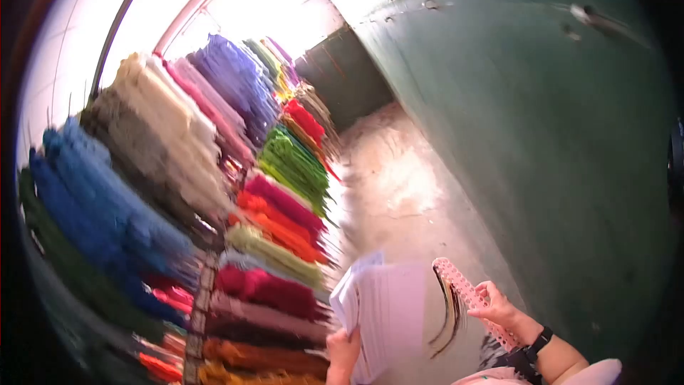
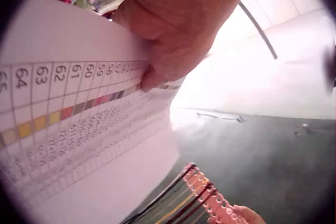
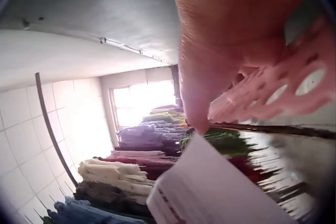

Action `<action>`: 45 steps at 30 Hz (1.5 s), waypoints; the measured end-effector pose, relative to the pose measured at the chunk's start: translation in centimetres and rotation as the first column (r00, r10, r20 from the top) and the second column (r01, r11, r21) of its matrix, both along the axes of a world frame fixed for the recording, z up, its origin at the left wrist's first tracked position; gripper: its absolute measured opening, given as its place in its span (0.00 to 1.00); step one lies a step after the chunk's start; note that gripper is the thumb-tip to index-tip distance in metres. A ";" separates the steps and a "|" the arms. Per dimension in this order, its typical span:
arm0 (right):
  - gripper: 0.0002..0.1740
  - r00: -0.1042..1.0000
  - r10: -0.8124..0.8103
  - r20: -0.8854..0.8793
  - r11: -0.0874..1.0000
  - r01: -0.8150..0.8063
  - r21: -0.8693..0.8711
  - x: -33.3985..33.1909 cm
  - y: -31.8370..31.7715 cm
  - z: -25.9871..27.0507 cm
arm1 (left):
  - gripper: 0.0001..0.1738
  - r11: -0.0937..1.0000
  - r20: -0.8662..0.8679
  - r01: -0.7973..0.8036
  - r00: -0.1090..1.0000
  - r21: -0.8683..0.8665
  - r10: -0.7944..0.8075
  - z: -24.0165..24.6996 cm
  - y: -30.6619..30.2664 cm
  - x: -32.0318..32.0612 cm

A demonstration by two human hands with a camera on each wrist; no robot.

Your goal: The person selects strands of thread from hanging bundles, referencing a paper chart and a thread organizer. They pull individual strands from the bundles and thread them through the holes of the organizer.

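Note:
Papers [image 1: 395, 310] are gripped at their lower left edge by my left hand [image 1: 343, 351]. In the left wrist view, the printed chart [image 2: 63, 113] shows numbered columns and a row of small colour squares, with my left thumb pressed on the page. My right hand [image 1: 499, 310] holds a pink perforated strip [image 1: 456, 278]. Loose threads [image 1: 450, 314] in dark and yellowish tones hang from holes along one side of it. The right wrist view has the strip [image 3: 294, 85] close up beside my fingers, with a corner of white paper [image 3: 210, 187] below.
Hanks of coloured yarn [image 1: 242, 135] hang in dense rows on a rack to the left. A green-painted wall [image 1: 534, 135] with pipe fittings runs along the right. Between them lies a pale floor [image 1: 399, 178], leading toward a bright window [image 1: 285, 0] at the far end.

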State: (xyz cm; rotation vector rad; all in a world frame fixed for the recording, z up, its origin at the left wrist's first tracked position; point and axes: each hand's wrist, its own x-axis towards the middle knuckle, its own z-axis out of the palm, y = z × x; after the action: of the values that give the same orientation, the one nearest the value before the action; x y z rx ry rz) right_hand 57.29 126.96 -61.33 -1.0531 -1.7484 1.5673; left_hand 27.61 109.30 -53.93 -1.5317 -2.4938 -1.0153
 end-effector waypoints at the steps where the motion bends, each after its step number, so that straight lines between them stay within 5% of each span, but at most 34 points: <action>1: 0.37 1.000 0.025 0.012 1.000 -0.025 -0.007 -2.0 2.1 1.1 | 0.10 0.992 -0.044 -0.107 0.994 -0.061 0.104 -0.6 0.9 -1.9; 6: 0.38 0.985 0.174 -0.014 0.985 -0.173 0.020 -14.0 19.4 4.6 | 0.10 0.924 0.180 -0.364 0.908 -0.114 0.379 3.6 8.5 -8.9; 11: 0.40 0.931 0.361 -0.047 0.925 -0.351 0.145 -26.9 34.1 1.4 | 0.09 0.789 0.066 -0.575 0.798 -0.218 0.599 -0.4 18.3 -17.9; 14: 0.41 0.914 0.406 0.019 0.908 -0.406 0.102 -34.6 42.9 -0.5 | 0.08 0.798 -0.091 -0.556 0.829 -0.232 0.551 -4.4 26.9 -28.1; 19: 0.38 0.939 0.331 0.096 0.928 -0.342 0.149 -44.6 58.8 1.7 | 0.08 0.973 0.171 -0.210 0.960 -0.091 0.223 -1.5 50.4 -43.7; 21: 0.36 0.962 0.272 -0.011 0.962 -0.271 0.025 -48.5 64.0 1.1 | 0.07 0.993 -0.110 -0.041 0.994 -0.113 0.028 0.6 59.4 -48.9; 23: 0.36 0.974 0.218 0.057 0.974 -0.221 0.046 -51.0 69.1 4.6 | 0.07 0.988 -0.079 0.147 0.986 -0.039 -0.149 5.4 68.0 -51.4; 27: 0.39 0.994 0.085 -0.065 0.996 -0.083 0.037 -57.7 80.3 -0.5 | 0.05 0.972 0.235 0.216 0.944 0.094 -0.232 8.1 79.9 -59.6; 32: 0.39 0.971 0.235 -0.037 0.971 -0.233 0.056 -70.8 96.9 -4.4 | 0.06 0.999 0.067 0.033 0.997 0.022 -0.034 12.5 90.8 -69.9; 36: 0.34 0.910 0.412 0.047 0.886 -0.411 0.216 -82.4 109.1 2.1 | 0.06 0.952 0.134 -0.262 0.961 0.158 0.242 14.3 96.4 -78.8; 39: 0.35 0.845 0.534 -0.017 0.713 -0.439 0.547 -91.7 117.2 2.5 | 0.04 0.850 0.339 -0.460 0.866 0.257 0.367 16.3 99.5 -83.4; 41: 0.36 0.779 0.615 0.123 0.612 -0.570 0.548 -97.1 121.4 4.4 | 0.04 0.796 0.392 -0.534 0.823 0.287 0.411 16.9 101.0 -86.1; 45: 0.37 0.624 0.747 0.228 0.370 -0.676 0.637 -108.9 129.2 8.0 | 0.17 0.621 0.611 -0.559 0.776 0.550 0.158 15.7 104.5 -91.9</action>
State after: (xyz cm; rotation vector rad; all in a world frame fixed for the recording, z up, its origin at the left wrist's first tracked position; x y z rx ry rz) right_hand -51.61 256.20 -53.30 0.2469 -2.5938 1.1136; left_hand -64.29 213.85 -38.23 -0.4952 -2.0415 -2.1575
